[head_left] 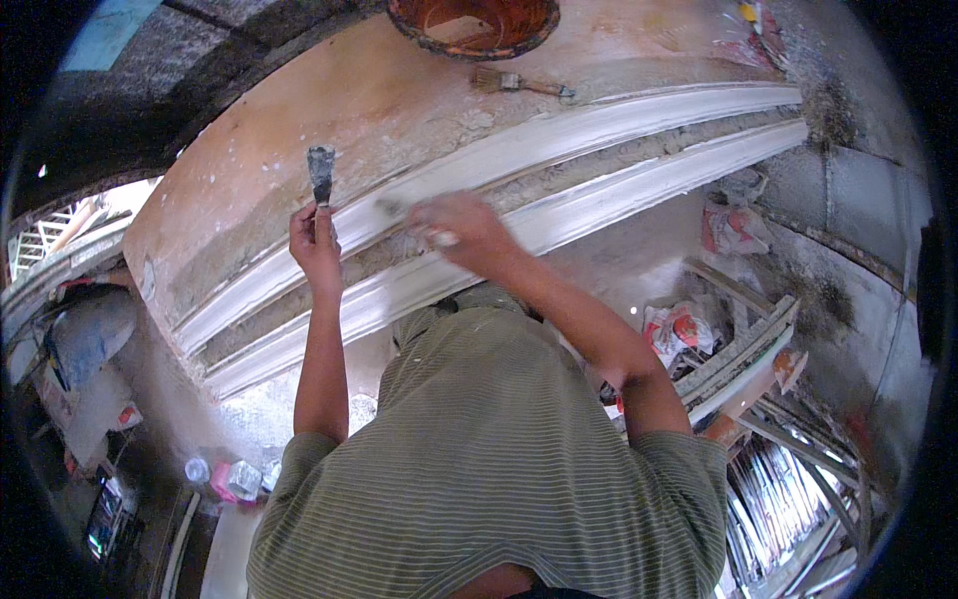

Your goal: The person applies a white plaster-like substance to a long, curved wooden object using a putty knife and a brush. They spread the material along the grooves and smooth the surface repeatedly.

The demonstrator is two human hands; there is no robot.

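Beyond my hands, a round, orange-brown bucket with a stained rim point(449, 46) is standing at the far edge, and a flat paintbrush with a wooden handle point(511, 82) is lying just below it. My right forearm and my green striped shirt point(499, 429) are covering part of the near side. My left hand point(317, 245) is gripping a small putty knife with a grey, crusted blade point(320, 172), the blade pointing up and away from me, over the long white moulding strip farther from me point(599, 121). My right hand point(461, 232) is curling closed above the rough grey gap, blurred; I cannot tell what it is holding or whether it is touching anything. A second white moulding strip point(599, 208) is running nearer my body, alongside the first, both slanting up to the right. They are lying on a broad, tan, plaster-spotted work surface point(239, 160). To the right, a crumpled red-and-white bag point(736, 230) is resting near a grey wall point(868, 185); to the left, daylight is coming through a barred opening point(50, 235).
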